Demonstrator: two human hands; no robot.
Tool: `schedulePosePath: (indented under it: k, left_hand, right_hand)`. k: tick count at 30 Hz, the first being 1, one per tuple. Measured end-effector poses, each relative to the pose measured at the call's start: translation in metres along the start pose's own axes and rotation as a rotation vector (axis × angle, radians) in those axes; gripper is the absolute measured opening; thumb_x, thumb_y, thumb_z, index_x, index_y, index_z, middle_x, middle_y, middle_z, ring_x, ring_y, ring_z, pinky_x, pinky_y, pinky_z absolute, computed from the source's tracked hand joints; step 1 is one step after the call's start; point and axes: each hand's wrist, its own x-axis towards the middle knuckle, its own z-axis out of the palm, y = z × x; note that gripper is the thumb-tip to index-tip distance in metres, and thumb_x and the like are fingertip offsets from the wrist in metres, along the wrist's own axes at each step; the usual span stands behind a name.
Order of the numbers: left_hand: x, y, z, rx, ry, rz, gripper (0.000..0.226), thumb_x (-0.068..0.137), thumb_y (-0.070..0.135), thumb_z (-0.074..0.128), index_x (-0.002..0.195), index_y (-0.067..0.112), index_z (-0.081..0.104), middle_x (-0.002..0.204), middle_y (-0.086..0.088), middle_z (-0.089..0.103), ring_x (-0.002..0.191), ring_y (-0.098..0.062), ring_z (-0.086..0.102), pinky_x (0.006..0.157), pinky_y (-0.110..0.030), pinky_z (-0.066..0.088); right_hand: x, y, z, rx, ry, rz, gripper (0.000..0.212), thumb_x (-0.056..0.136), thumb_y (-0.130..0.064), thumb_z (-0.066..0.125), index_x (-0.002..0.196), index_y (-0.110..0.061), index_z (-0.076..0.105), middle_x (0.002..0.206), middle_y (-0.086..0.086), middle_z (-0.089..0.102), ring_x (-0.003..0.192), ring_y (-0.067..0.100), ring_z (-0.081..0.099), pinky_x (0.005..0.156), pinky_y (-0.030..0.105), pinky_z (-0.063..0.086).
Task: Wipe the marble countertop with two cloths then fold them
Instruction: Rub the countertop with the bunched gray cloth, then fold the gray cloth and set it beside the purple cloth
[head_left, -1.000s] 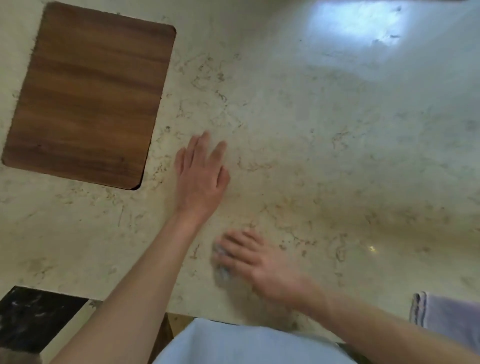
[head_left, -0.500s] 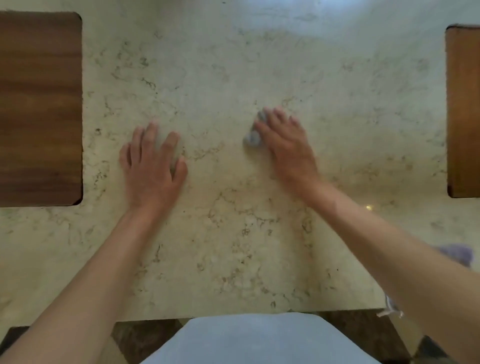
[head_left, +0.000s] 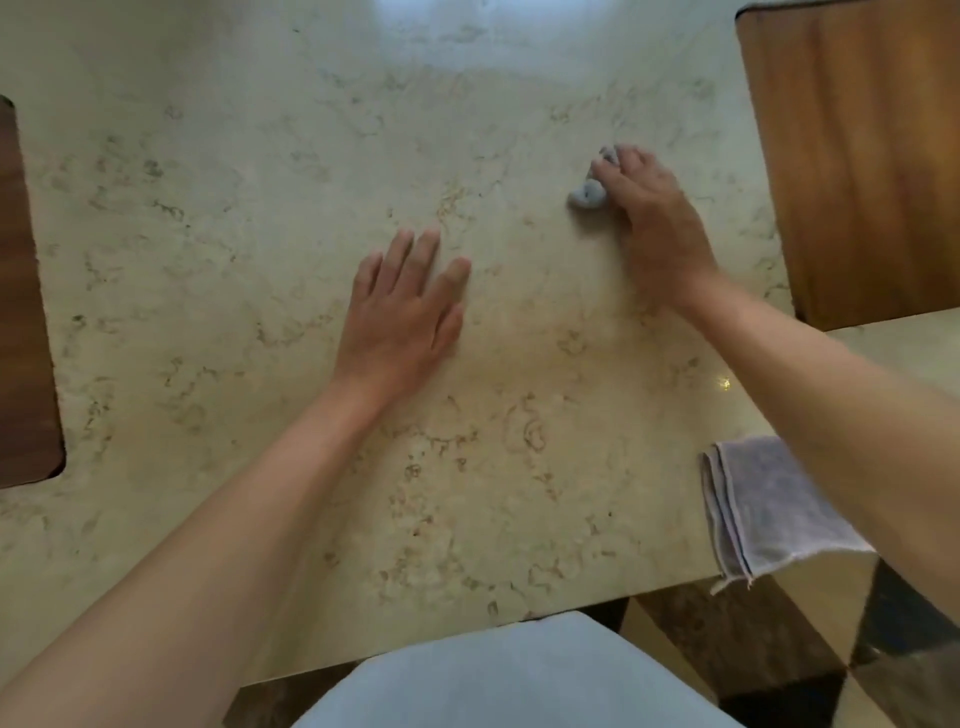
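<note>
My right hand (head_left: 652, 218) presses a small bunched grey cloth (head_left: 587, 195) onto the cream marble countertop (head_left: 260, 208), toward the far right; most of the cloth is hidden under my palm and fingers. My left hand (head_left: 405, 312) lies flat on the marble near the middle, fingers spread, holding nothing. A second cloth (head_left: 763, 509), pale lilac and folded, rests at the countertop's near right edge, partly under my right forearm, with a corner hanging over the edge.
A wooden board (head_left: 857, 156) lies at the far right and another wooden board (head_left: 26, 322) at the left edge. The countertop's front edge runs along the bottom, with dark floor tiles (head_left: 779, 649) below.
My right hand has swept the bunched cloth from near the front edge outward and to the right. My left hand has stayed flat on the marble. The view has shifted rightward, showing the folded cloth.
</note>
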Motion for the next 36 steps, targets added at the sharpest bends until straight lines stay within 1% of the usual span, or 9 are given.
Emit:
schedulePosePath:
  k: [3,9,15,19,21,25,29,32,36]
  left_hand:
    - [0.001,0.003,-0.002,-0.006,-0.027,-0.014,0.048,0.1,0.039,0.032,0.144,0.022,0.042,0.161,-0.014,0.031,0.149,-0.038,0.026,0.116,-0.054,0.024]
    - [0.012,0.04,-0.012,-0.137,0.034,-0.189,0.039,0.09,0.018,0.05,0.129,0.013,0.049,0.148,-0.021,0.039,0.14,-0.042,0.034,0.109,-0.057,0.029]
    - [0.031,0.097,-0.001,-0.093,-0.135,0.069,0.058,0.096,0.039,0.048,0.151,0.026,0.034,0.165,-0.012,0.021,0.153,-0.037,0.015,0.118,-0.057,0.017]
    - [0.032,0.101,0.005,-0.12,-0.194,0.052,0.061,0.1,0.048,0.039,0.157,0.033,0.022,0.17,-0.004,0.001,0.157,-0.026,-0.007,0.123,-0.052,0.0]
    - [0.032,0.1,0.004,-0.143,-0.198,0.034,0.062,0.1,0.051,0.039,0.157,0.035,0.021,0.171,0.0,-0.002,0.156,-0.022,-0.01,0.124,-0.05,-0.003]
    - [0.033,0.102,0.0,-0.16,-0.195,0.023,0.062,0.1,0.052,0.04,0.157,0.037,0.023,0.171,0.002,0.0,0.157,-0.02,-0.008,0.124,-0.048,-0.002]
    - [0.028,0.108,0.001,-0.15,-0.158,-0.044,0.059,0.098,0.048,0.044,0.154,0.032,0.03,0.169,-0.007,0.01,0.157,-0.028,0.002,0.122,-0.052,0.005]
    - [0.011,0.121,0.002,-0.179,-0.048,-0.171,0.06,0.094,0.043,0.056,0.149,0.026,0.039,0.163,-0.015,0.028,0.153,-0.037,0.019,0.118,-0.057,0.018]
    - [-0.024,0.123,0.01,-0.166,-0.052,-0.179,0.06,0.094,0.053,0.043,0.146,0.023,0.048,0.159,-0.016,0.037,0.149,-0.039,0.029,0.113,-0.061,0.027]
  right_hand:
    - [-0.072,-0.043,0.024,0.085,0.012,-0.085,0.044,0.102,-0.006,0.048,0.145,-0.012,0.055,0.156,0.012,0.046,0.146,0.034,0.039,0.12,0.051,0.031]
    - [-0.213,-0.082,0.027,0.23,-0.481,-0.938,0.036,0.103,-0.013,0.058,0.139,-0.012,0.061,0.154,0.008,0.05,0.146,0.027,0.041,0.124,0.043,0.027]
    - [-0.065,0.097,-0.039,-0.038,-0.105,-0.032,0.05,0.106,-0.016,0.04,0.154,-0.027,0.039,0.166,0.003,0.029,0.155,0.024,0.021,0.124,0.054,0.022]
    - [-0.076,0.079,-0.008,0.043,0.095,0.235,0.06,0.098,0.009,0.049,0.153,-0.012,0.041,0.164,0.013,0.032,0.152,0.033,0.026,0.126,0.043,0.017]
    - [-0.122,0.027,0.021,0.066,0.148,0.188,0.067,0.087,0.017,0.059,0.149,-0.007,0.047,0.158,0.018,0.041,0.147,0.037,0.033,0.122,0.044,0.021]
    - [-0.195,-0.014,0.005,-0.004,-0.301,-0.443,0.053,0.098,-0.006,0.039,0.15,-0.012,0.046,0.159,0.013,0.04,0.149,0.03,0.034,0.123,0.04,0.019]
    - [-0.145,0.079,-0.027,-0.147,-0.109,0.015,0.07,0.076,0.019,0.072,0.14,0.0,0.054,0.144,0.028,0.054,0.133,0.046,0.052,0.107,0.056,0.042]
    - [-0.144,0.066,-0.012,-0.079,0.063,0.221,0.08,0.066,0.031,0.07,0.14,0.009,0.05,0.145,0.034,0.05,0.132,0.054,0.049,0.107,0.061,0.041]
    - [-0.203,-0.049,0.022,0.099,-0.003,0.003,0.069,0.076,0.018,0.067,0.142,0.003,0.053,0.151,0.025,0.048,0.14,0.044,0.045,0.115,0.056,0.035]
